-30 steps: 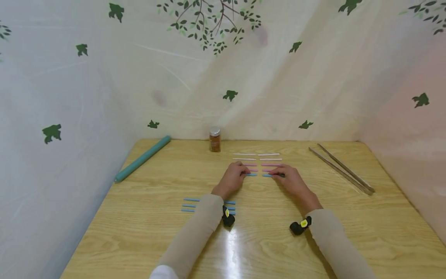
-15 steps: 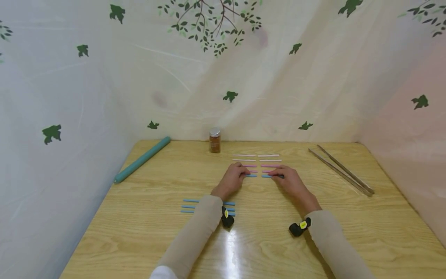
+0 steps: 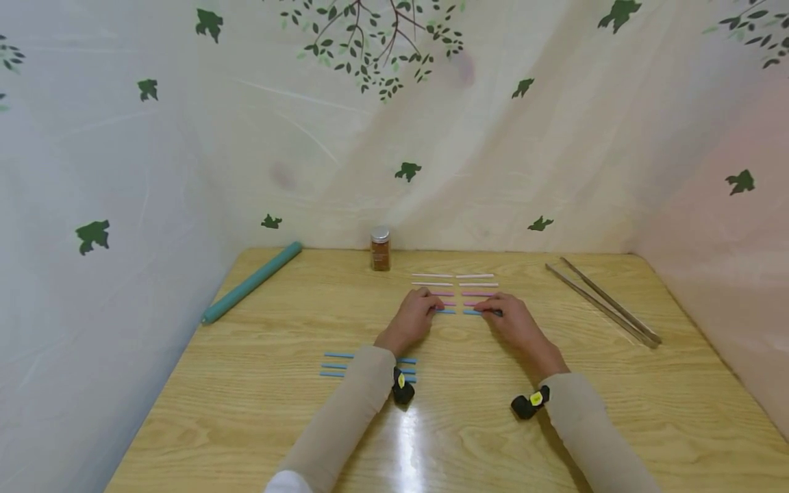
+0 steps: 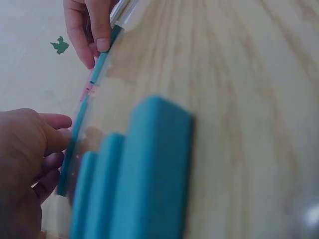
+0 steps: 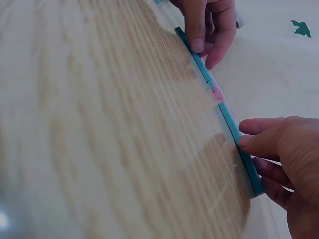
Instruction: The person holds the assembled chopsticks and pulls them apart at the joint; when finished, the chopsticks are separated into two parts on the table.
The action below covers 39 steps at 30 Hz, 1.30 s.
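On the wooden table, my left hand [image 3: 411, 316] pinches a blue stick [image 4: 83, 112] between thumb and fingers. Opposite it, my right hand [image 3: 514, 320] pinches a second blue stick [image 5: 230, 122] the same way. Both sticks lie flat, end to end, with a small gap between their inner ends. Just beyond them are pink sticks [image 3: 479, 294], paired left and right and partly covered by my hands. White sticks [image 3: 474, 276] form two more pairs farther back. Three blue sticks [image 3: 335, 355] lie under my left forearm, which hides their middles.
A jar with a silver lid [image 3: 380, 253] stands at the table's back edge. To the left lies a long teal rod [image 3: 253, 282]; metal tongs [image 3: 604, 305] lie at the right. Leaf-patterned cloth [image 3: 345, 157] encloses the back and sides of the table [image 3: 468, 438].
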### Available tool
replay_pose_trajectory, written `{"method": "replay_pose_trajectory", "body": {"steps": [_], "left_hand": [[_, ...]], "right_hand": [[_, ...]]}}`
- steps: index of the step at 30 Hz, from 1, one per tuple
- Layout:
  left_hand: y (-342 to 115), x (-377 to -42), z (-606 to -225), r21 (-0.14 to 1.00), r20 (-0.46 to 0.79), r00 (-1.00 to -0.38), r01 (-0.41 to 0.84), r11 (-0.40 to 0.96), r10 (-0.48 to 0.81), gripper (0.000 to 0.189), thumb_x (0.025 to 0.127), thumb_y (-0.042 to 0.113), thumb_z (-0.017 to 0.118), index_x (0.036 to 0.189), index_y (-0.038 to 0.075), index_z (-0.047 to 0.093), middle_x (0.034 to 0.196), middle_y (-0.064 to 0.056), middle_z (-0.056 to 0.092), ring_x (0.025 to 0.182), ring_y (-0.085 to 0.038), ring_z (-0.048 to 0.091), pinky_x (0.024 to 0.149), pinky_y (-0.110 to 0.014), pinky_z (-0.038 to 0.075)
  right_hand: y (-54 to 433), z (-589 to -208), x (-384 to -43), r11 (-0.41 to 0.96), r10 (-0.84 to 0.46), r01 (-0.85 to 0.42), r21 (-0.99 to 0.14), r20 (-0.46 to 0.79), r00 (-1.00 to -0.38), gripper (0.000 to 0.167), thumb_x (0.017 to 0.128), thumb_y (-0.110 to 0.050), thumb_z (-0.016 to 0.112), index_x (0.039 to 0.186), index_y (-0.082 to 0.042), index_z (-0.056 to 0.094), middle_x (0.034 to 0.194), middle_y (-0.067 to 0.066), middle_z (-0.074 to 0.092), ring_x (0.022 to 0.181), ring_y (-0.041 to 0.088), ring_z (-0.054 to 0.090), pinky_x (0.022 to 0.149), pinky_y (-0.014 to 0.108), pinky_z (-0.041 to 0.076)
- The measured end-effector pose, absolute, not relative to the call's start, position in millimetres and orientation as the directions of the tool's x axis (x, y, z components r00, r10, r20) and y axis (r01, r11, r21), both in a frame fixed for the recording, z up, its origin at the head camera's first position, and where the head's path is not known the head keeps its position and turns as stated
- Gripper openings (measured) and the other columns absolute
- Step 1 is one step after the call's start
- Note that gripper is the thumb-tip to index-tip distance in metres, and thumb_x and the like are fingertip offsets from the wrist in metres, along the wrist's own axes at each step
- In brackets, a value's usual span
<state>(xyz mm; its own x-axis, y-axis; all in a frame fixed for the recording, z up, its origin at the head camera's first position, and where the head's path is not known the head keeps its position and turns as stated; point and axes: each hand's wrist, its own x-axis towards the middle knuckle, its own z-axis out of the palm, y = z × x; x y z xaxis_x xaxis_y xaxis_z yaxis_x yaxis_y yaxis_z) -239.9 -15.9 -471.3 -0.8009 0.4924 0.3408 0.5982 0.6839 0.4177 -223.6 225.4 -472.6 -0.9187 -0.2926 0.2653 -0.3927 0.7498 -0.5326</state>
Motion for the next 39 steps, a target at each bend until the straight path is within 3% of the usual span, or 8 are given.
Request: {"method": "replay_pose_trajectory", "body": {"steps": [9,19,24,30,39], "left_hand": [[-34.9,-234.1,-442.1,0.495,0.236,-0.861,0.506,0.706,0.450,0.018,0.097,0.016,0.056,0.108,0.012,0.069,0.101,-0.001,0.056,0.096,-0.020,0.051,0.088,-0.034,0.043],[-72.8,-222.9,-435.0,0.521,0.209,-0.878,0.473,0.710,0.432,0.015,0.094,0.016,0.061,0.104,0.009,0.070,0.098,-0.005,0.058,0.096,-0.022,0.055,0.089,-0.037,0.046],[-95.5,-212.0,-440.1,0.566,0.161,-0.896,0.427,0.706,0.413,0.016,0.094,0.015,0.061,0.105,0.007,0.069,0.098,-0.005,0.059,0.095,-0.021,0.056,0.087,-0.037,0.047],[-120.7,-198.7,-449.1,0.572,0.189,-0.895,0.436,0.695,0.405,0.016,0.092,0.013,0.063,0.105,0.005,0.068,0.096,-0.006,0.059,0.092,-0.020,0.056,0.083,-0.037,0.049],[-156.5,-178.6,-452.8,0.618,0.141,-0.906,0.395,0.680,0.399,0.013,0.092,0.012,0.063,0.103,0.007,0.069,0.094,-0.004,0.060,0.089,-0.017,0.056,0.081,-0.036,0.048]], "right_hand": [[215.9,-459.4,-218.3,0.701,-0.278,-0.416,-0.579,0.315,-0.907,0.017,0.088,-0.001,0.065,0.103,-0.002,0.072,0.098,0.011,0.063,0.094,0.029,0.060,0.083,0.046,0.051],[188.1,-451.0,-206.1,0.644,-0.331,-0.469,-0.604,0.332,-0.883,0.019,0.087,-0.002,0.066,0.106,-0.003,0.071,0.101,0.012,0.065,0.087,0.026,0.061,0.077,0.043,0.052],[170.1,-454.4,-198.3,0.604,-0.368,-0.472,-0.642,0.301,-0.880,0.020,0.088,-0.002,0.065,0.108,-0.003,0.069,0.101,0.011,0.066,0.087,0.024,0.062,0.076,0.039,0.052],[149.1,-456.8,-188.7,0.569,-0.410,-0.471,-0.674,0.264,-0.873,0.019,0.089,-0.002,0.064,0.108,-0.002,0.068,0.097,0.008,0.065,0.087,0.020,0.061,0.075,0.031,0.051],[121.1,-454.2,-172.1,0.511,-0.504,-0.459,-0.726,0.179,-0.845,0.021,0.093,-0.013,0.062,0.112,-0.004,0.066,0.102,0.006,0.065,0.089,0.015,0.059,0.077,0.028,0.051]]}}
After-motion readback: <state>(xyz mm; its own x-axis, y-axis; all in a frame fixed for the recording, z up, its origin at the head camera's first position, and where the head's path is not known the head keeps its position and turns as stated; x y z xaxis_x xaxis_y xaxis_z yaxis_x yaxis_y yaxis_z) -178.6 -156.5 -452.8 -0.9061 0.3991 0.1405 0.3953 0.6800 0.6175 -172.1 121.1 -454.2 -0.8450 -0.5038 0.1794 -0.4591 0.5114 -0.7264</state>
